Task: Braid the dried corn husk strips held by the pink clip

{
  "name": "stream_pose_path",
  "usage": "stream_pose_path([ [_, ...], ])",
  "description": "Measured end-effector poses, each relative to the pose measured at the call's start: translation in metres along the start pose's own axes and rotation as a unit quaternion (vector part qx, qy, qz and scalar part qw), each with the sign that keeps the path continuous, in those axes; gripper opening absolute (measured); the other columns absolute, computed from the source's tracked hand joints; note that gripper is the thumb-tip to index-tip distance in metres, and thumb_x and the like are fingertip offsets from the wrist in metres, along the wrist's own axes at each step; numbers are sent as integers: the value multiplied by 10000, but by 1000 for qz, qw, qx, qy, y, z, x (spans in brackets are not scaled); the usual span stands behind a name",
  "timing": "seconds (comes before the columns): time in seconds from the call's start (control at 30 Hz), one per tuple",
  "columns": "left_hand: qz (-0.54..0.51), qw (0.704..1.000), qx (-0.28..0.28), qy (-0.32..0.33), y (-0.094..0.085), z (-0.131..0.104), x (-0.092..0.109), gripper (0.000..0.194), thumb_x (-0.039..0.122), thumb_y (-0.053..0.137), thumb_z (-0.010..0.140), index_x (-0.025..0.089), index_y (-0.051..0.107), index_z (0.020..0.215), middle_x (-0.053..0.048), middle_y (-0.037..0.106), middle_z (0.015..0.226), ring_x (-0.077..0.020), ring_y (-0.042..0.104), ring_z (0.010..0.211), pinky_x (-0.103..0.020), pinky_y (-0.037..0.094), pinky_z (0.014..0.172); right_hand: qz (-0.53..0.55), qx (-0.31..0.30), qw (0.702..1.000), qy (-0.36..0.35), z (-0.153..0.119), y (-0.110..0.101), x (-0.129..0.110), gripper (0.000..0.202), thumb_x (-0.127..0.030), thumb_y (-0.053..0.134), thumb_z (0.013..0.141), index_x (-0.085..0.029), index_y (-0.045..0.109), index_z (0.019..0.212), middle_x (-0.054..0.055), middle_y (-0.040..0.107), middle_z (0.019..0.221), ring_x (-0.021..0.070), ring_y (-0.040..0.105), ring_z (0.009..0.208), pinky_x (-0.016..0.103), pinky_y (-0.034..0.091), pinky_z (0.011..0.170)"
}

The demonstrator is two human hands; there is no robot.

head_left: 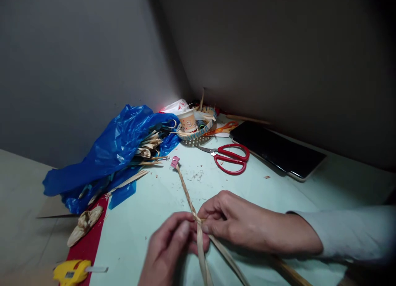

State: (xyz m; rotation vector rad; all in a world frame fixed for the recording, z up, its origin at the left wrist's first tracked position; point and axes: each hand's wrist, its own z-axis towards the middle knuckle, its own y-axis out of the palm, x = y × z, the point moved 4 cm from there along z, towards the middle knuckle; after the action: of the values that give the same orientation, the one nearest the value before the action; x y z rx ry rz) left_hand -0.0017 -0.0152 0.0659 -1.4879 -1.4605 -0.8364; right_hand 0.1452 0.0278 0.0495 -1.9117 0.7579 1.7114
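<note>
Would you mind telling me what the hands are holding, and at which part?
Both the left hand and right hand pinch the braided straw cord at its near end, where the braid meets loose strips.

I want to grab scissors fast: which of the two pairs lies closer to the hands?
The red-handled scissors, lying alone on the open table; the orange-handled pair sits farther back beside the basket.

1. The left hand [168, 247] is cut off at the wrist by the bottom edge.
2. The loose straw strips [202, 257] run out of the bottom edge, so their ends are unseen.
3. The yellow tape measure [70, 272] is partly clipped by the bottom edge.
4. The blue plastic bag [108, 154] hides most of the dried husks [148, 147] inside it.
5. The print on the paper cup [188, 121] is too small to read.
</note>
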Motion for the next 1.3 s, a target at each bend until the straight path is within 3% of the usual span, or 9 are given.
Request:
stream_pose_path([
  [0.07,-115,986,-72,-97,11,5,-15,352,444,803,665,167,658,827,21,607,606,-54,506,453,-137,379,446,-11,1,1000,-9,-1,0,-1,201,-193,468,862,-125,635,773,20,674,733,112,547,620,197,384,570],
  [0.17,-144,978,-93,-122,21,7,-29,351,453,792,694,162,601,742,91,453,499,8,207,357,-108,149,352,-99,2,995,-34,-5,-3,-6,227,-199,458,893,-131,643,780,20,670,737,116,554,625,207,370,563],
  [0.37,111,986,13,124,16,0,-12,248,412,626,832,188,727,797,-17,652,693,-158,599,729,-214,482,754,-316,34,947,-53,-17,-7,-28,241,-232,435,931,-175,627,798,23,620,698,130,518,633,235,301,529],
  [0.47,212,962,64,161,13,-3,-10,276,387,577,847,198,744,734,-10,631,621,-160,580,620,-224,481,653,-391,41,919,-31,-21,-7,-36,259,-263,435,935,-174,617,774,35,598,661,130,501,578,250,245,486],
  [0.63,177,973,91,113,11,-2,-21,246,331,632,780,168,734,626,6,595,524,-144,556,554,-206,455,554,-414,0,909,-36,-24,-2,-42,227,-224,447,918,-170,585,747,5,559,594,91,426,478,258,183,442],
  [0.87,37,994,102,29,13,-1,-28,246,396,745,665,167,812,725,-63,774,738,-250,703,799,-289,544,782,-507,-28,856,-96,-28,15,-32,67,-193,539,840,-175,576,786,-6,559,598,111,428,490,274,171,445],
  [1.03,-3,999,26,-35,18,-6,-32,456,551,705,719,162,804,934,25,580,410,-115,511,414,-244,513,558,-579,-47,801,-149,-28,24,-24,77,-170,530,861,-160,600,831,27,636,685,131,442,494,305,181,482],
  [1.17,-48,997,44,-34,18,-7,-28,410,488,819,604,152,813,838,-63,751,707,-214,675,743,-275,527,742,-493,-60,858,-127,-24,17,-28,244,-340,551,897,-183,558,711,-13,580,590,111,395,466,281,195,482],
  [1.3,-105,992,9,-63,21,-8,-24,412,457,837,594,167,811,885,-58,748,698,-232,682,807,-258,518,720,-385,67,919,-50,-19,-4,-35,258,-393,561,890,-185,556,738,-17,585,665,109,456,563,240,292,544],
])
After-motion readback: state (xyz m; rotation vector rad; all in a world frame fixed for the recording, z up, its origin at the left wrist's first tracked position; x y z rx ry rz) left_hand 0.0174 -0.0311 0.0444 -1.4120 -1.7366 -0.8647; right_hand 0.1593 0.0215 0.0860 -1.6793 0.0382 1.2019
